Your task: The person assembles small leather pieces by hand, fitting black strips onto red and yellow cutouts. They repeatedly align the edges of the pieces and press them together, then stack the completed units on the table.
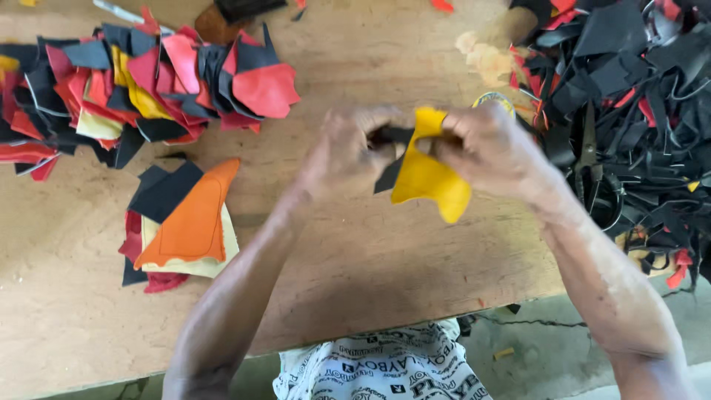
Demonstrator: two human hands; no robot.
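Both my hands are raised over the middle of the wooden table (pixel 355 252). My left hand (pixel 348 152) pinches a black leather piece (pixel 391 172) that sits behind a yellow leather piece (pixel 429 178). My right hand (pixel 492 148) grips the top of the yellow piece, which hangs down between the hands. The two pieces are pressed together at the fingertips. Part of the black piece is hidden behind the yellow one.
A small stack with an orange piece (pixel 194 218) on top lies at left. A spread of red, black and yellow pieces (pixel 148 81) fills the far left. A heap of black scraps (pixel 629 96) with scissors (pixel 592 178) lies at right. The table's near edge runs below my forearms.
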